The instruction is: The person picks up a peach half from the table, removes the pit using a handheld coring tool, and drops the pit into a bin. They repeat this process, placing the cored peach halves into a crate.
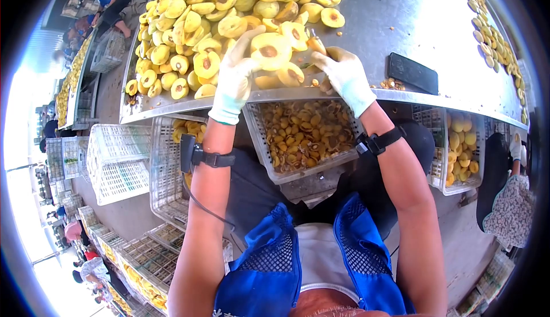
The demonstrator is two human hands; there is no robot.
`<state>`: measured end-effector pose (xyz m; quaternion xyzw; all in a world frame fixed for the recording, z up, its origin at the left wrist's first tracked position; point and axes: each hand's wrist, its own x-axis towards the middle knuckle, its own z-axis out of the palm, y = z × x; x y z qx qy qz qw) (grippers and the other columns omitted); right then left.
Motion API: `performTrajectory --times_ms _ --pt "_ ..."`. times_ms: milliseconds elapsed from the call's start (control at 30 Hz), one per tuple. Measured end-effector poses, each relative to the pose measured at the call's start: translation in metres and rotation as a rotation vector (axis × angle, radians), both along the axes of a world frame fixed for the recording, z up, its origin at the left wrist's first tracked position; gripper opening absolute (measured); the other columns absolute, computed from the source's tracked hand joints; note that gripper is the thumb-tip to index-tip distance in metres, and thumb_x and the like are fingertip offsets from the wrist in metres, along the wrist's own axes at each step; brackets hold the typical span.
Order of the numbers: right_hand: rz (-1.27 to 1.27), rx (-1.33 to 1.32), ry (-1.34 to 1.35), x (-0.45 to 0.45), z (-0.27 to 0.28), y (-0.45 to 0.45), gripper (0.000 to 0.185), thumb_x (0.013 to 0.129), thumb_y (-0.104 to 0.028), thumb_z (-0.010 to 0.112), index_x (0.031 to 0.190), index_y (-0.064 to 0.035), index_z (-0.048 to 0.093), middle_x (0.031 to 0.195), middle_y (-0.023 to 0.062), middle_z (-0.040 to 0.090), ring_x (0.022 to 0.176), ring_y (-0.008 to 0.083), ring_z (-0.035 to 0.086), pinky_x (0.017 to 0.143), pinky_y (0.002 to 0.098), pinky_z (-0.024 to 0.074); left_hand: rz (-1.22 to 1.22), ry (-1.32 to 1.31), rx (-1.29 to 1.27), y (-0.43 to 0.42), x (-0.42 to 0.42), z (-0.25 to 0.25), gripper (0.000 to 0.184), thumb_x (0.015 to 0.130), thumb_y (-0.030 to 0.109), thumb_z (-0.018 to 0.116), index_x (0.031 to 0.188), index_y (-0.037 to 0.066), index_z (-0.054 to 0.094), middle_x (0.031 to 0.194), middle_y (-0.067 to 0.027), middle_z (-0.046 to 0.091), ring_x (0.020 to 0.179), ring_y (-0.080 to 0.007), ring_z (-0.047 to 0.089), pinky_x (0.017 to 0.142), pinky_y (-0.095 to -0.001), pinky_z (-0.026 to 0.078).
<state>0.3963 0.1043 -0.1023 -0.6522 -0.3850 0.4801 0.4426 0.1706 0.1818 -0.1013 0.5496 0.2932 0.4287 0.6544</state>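
- Head view: yellow fruit half (271,51), round, brown-centred, in curled left hand (238,71), over table (366,42) edge.
- Right hand (344,75) part-curled, grip unclear; both gloved, white fabric.
- Shiny metal table; fruit pile (189,22) behind left hand.
- Flat black phone (412,74) right.
- Slatted plastic crate (279,177) below, table edge overlapping.

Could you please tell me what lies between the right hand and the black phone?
In the head view, a small cluster of brown bits lies between the gloved right hand and the black phone, close beside the phone.
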Motion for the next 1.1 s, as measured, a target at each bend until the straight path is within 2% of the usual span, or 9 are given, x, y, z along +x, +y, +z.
performTrajectory --times_ms 133,333,467,567,667,767,867,1033,1100 --pt "-0.032 0.046 0.106 0.002 -0.004 0.0 0.045 0.095 -0.037 0.072 0.111 0.0043 0.071 0.084 0.0082 0.071 0.054 0.0104 0.061 0.048 0.0271 0.0495 -0.023 -0.06 -0.032 -0.002 0.0 0.001 0.069 0.083 -0.001 0.057 0.151 -0.005 0.045 0.136 -0.0175 0.061 0.118 -0.0281 0.068 0.09 -0.0417 0.065" --pt "0.017 0.083 0.173 -0.004 -0.008 0.001 0.05 0.095 -0.04 0.074 0.113 0.006 0.069 0.073 0.0058 0.067 0.051 0.0103 0.059 0.046 0.0264 0.0455 -0.001 0.213 0.222 -0.013 0.014 0.0 0.06 0.081 0.004 0.07 0.14 0.0 0.06 0.135 -0.0095 0.063 0.124 -0.0174 0.06 0.107 -0.0286 0.047" --pt "-0.006 0.036 0.222 -0.006 -0.006 0.002 0.051 0.095 -0.042 0.073 0.115 0.0053 0.068 0.067 0.0039 0.063 0.052 0.0102 0.058 0.047 0.0265 0.0449 -0.093 0.133 0.147 -0.024 0.016 0.011 0.059 0.082 0.009 0.072 0.139 0.002 0.06 0.137 -0.0091 0.063 0.126 -0.0173 0.058 0.111 -0.03 0.043" --pt "0.012 -0.009 0.266 -0.004 -0.01 0.003 0.056 0.097 -0.044 0.073 0.12 0.0056 0.065 0.072 0.0058 0.066 0.053 0.0104 0.059 0.048 0.0271 0.0466 -0.068 0.264 0.296 -0.021 0.015 0.009 0.059 0.083 0.007 0.07 0.141 0.002 0.059 0.138 -0.0089 0.062 0.127 -0.0169 0.058 0.111 -0.0306 0.044" --pt "0.131 0.056 0.504 0.003 -0.013 0.001 0.062 0.098 -0.048 0.072 0.127 0.0059 0.062 0.078 0.0072 0.067 0.054 0.0107 0.06 0.048 0.0268 0.0477 -0.185 0.072 0.202 -0.023 0.016 0.008 0.059 0.083 0.005 0.067 0.141 0.0 0.057 0.139 -0.009 0.062 0.128 -0.0176 0.057 0.112 -0.0321 0.045" --pt "-0.046 0.094 0.654 -0.011 -0.015 0.005 0.065 0.098 -0.05 0.071 0.129 0.0057 0.06 0.081 0.0066 0.066 0.053 0.011 0.059 0.048 0.0266 0.0475 -0.218 0.119 0.093 -0.037 0.029 0.004 0.068 0.076 0.002 0.064 0.143 -0.004 0.053 0.136 -0.0116 0.061 0.126 -0.0201 0.058 0.111 -0.0327 0.045" --pt "-0.054 0.108 0.463 -0.006 -0.016 0.002 0.062 0.098 -0.049 0.071 0.129 0.0049 0.061 0.078 0.0049 0.065 0.052 0.0105 0.057 0.048 0.0267 0.0466 -0.181 0.024 0.055 -0.04 0.037 0.003 0.068 0.076 -0.002 0.062 0.143 -0.004 0.053 0.135 -0.0116 0.062 0.122 -0.0209 0.061 0.108 -0.0331 0.048" --pt "-0.015 0.099 0.408 0.0 0.001 -0.002 0.059 0.099 -0.044 0.072 0.128 0.007 0.063 0.076 0.0042 0.066 0.051 0.0083 0.054 0.048 0.0243 0.0429 -0.033 -0.179 -0.171 -0.035 0.029 0.01 0.07 0.079 -0.007 0.057 0.148 -0.004 0.049 0.138 -0.0131 0.061 0.125 -0.0238 0.062 0.108 -0.0366 0.053" --pt "0.0 0.12 0.413 -0.002 0.001 -0.005 0.06 0.098 -0.042 0.073 0.129 0.0079 0.063 0.074 0.0032 0.065 0.052 0.0076 0.054 0.048 0.0232 0.0414 0.023 -0.12 -0.121 -0.031 0.027 0.008 0.068 0.08 -0.007 0.057 0.148 -0.004 0.049 0.139 -0.0125 0.061 0.125 -0.0232 0.062 0.108 -0.0354 0.053"
